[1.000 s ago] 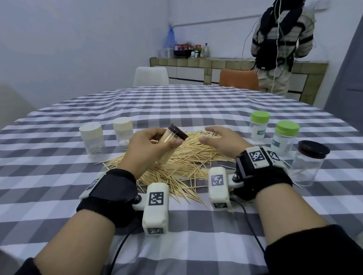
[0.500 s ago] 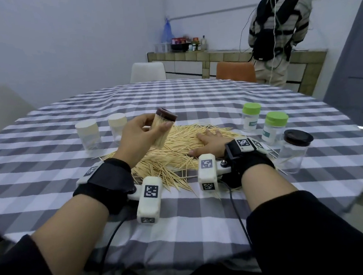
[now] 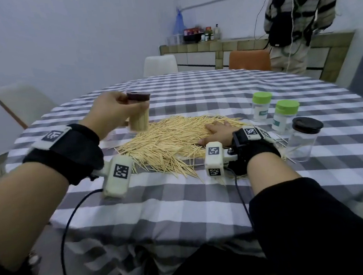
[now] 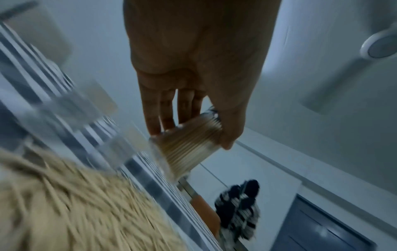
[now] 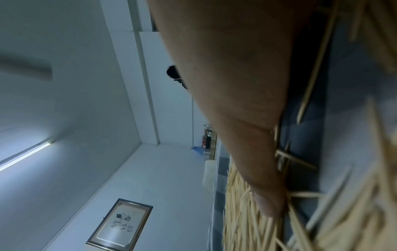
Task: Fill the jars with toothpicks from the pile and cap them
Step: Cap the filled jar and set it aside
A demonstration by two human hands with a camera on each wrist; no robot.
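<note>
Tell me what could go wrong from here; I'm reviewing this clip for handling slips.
1. The left hand holds the filled, brown-capped jar in the air by its upper part only; the cap's tightness can't be judged, so it might slip or spill.
2. The right hand lies flat on the toothpick pile; sliding it could scatter toothpicks or prick the palm.
3. The black-lidded jar stands close to the right wrist; a sideways move might topple it.

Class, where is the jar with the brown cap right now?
In the head view, the brown-capped jar, packed with toothpicks, is held up in the left hand, above the left end of the toothpick pile.
</note>
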